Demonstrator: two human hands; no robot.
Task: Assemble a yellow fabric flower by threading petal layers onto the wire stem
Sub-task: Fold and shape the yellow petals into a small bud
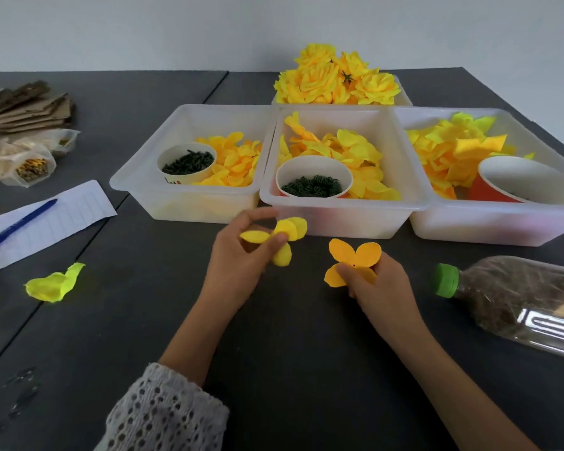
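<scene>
Over the near middle of the table [274,336], the left hand [238,265] pinches a pale yellow petal layer [285,234] and the right hand [376,288] pinches an orange one [355,258]; no wire stem shows, so line up the centre holes before threading. Beyond, the far tub [401,99] holds finished flowers; the left tub [137,177], middle tub [407,177] and right tub [554,167] hold loose petals and a paper cup each, the first two cups filled with dark green bits.

Craft assembly workstation, piecework type. Dark table [290,369] set against a plain pale wall [144,27]. Along its far edge: translucent plastic bins [189,203] of sorted yellow fabric petals [238,164], paper cups of small green parts [189,162], one bin of finished flowers [336,78]. Left edge: lined tally sheet [62,216] with blue pen [17,224].
</scene>
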